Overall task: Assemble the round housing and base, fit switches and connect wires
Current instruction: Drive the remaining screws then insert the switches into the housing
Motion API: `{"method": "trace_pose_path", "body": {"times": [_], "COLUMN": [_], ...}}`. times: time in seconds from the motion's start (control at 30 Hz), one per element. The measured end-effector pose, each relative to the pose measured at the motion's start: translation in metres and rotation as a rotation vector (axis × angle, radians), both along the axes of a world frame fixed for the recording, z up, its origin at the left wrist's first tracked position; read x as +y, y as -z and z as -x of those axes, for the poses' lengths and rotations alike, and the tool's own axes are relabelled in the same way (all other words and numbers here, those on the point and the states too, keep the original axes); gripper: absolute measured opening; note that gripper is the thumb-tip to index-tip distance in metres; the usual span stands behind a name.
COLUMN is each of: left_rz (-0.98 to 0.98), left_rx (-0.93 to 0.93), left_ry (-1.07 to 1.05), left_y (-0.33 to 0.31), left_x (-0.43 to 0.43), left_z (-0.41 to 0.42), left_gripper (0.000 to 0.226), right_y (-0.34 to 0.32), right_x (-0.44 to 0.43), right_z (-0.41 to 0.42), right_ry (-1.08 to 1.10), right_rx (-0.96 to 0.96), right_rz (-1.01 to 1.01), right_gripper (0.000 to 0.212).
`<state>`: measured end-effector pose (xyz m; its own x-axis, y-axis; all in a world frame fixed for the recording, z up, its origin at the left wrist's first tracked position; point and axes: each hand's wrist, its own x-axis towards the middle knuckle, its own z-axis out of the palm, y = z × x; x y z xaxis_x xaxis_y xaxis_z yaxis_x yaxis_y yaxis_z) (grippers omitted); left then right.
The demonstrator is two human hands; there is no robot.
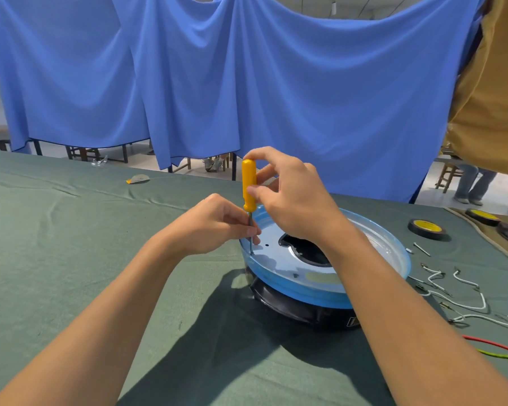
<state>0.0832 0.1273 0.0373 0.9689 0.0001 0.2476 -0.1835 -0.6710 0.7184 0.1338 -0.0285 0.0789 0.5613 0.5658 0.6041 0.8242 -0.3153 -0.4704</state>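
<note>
Blue-rimmed round housing [279,259]: lies flat on the green tablecloth [100,235], broad face up, axis upright; being round, it shows no long side.
Housing surface: shiny silver metal plate inside a raised light-blue rim, with an irregular dark opening [302,249] at the middle and small holes toward the left edge.
Black base [291,307]: directly under the housing, touching it, and narrower than the rim.
Screwdriver [249,186]: upright at the housing's left edge, yellow handle up, tip down on the plate.
Left hand [214,227]: just left of the housing; thumb and fingertips pinch the steel shaft low down, close to the tip.
Right hand [294,200]: above the housing; fingers curl round the yellow handle, forefinger over its top, thumb against its side; the forearm crosses over the plate.
White wires [465,282]: loose on the cloth just right of the housing, with small terminals at the ends.
Red wire [493,343]: right of the housing, nearer the person than the white ones, beside a yellow-green wire [502,355].
Metal pin [421,249]: near the housing's right rim; screw or nail, I cannot tell.
Tape rolls [427,228]: two, black with yellow centres, further right of the housing.
Blue curtain [276,83]: hangs behind the housing.
Person in an ochre top [493,83]: behind and to the right of the housing.
</note>
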Motion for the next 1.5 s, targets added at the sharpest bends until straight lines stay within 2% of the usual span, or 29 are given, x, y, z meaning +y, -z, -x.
{"method": "trace_pose_path", "body": {"times": [0.13, 0.27, 0.37, 0.47, 0.53, 0.63, 0.7, 0.83, 0.9, 1.03, 1.17, 1.27, 1.37, 1.5], "left_rz": [0.009, -0.052, -0.049, -0.073, -0.095, -0.100, -0.112, -0.104, -0.051, -0.010, 0.022, -0.016, 0.001, 0.042], "left_rx": [0.034, -0.005, -0.043, -0.071, -0.081, -0.059, -0.016, 0.032, -0.019, -0.132, -0.069, -0.034, -0.007, -0.115], "left_ry": [0.019, -0.109, -0.161, -0.173, -0.173, -0.124, -0.089, -0.037, -0.077, -0.202, -0.109, -0.043, -0.026, -0.113], "left_y": [0.001, 0.005, 0.006, 0.006, 0.006, 0.003, 0.000, 0.001, 0.004, 0.009, 0.005, 0.001, 0.000, 0.006], "left_x": [-0.003, -0.012, -0.013, -0.011, -0.010, -0.009, -0.007, -0.006, -0.009, -0.010, -0.006, -0.003, -0.003, -0.011], "left_z": [0.001, -0.003, -0.005, -0.006, -0.006, -0.004, -0.003, -0.003, -0.003, -0.007, -0.003, 0.000, 0.001, 0.002], "left_gripper": [0.014, 0.005, 0.013, 0.023, 0.025, 0.025, 0.021, 0.011, 0.004, 0.012, 0.014, 0.012, 0.012, 0.007], "right_y": [0.002, 0.004, 0.003, 0.001, -0.001, -0.003, -0.002, 0.005, 0.007, 0.007, 0.003, 0.001, 0.002, 0.007], "right_x": [0.002, 0.004, 0.002, -0.001, -0.002, -0.001, -0.001, 0.004, 0.006, 0.006, 0.004, 0.004, 0.006, 0.007], "right_z": [0.001, 0.002, 0.001, 0.001, 0.001, 0.001, 0.001, 0.003, 0.003, 0.003, 0.005, 0.007, 0.006, 0.008], "right_ry": [0.052, 0.027, 0.079, 0.113, 0.077, -0.033, -0.049, 0.077, 0.130, 0.203, 0.043, -0.112, -0.019, 0.139], "right_rx": [-0.041, 0.023, -0.038, -0.054, -0.013, 0.114, 0.133, 0.030, -0.003, 0.002, 0.130, 0.263, 0.161, 0.030], "right_rz": [-0.072, -0.103, -0.081, -0.039, -0.024, -0.019, -0.030, -0.068, -0.072, -0.069, -0.039, -0.051, -0.048, -0.052], "right_gripper": [0.031, 0.038, 0.041, 0.034, 0.027, 0.029, 0.029, 0.024, 0.029, 0.035, 0.023, 0.033, 0.028, 0.032]}}
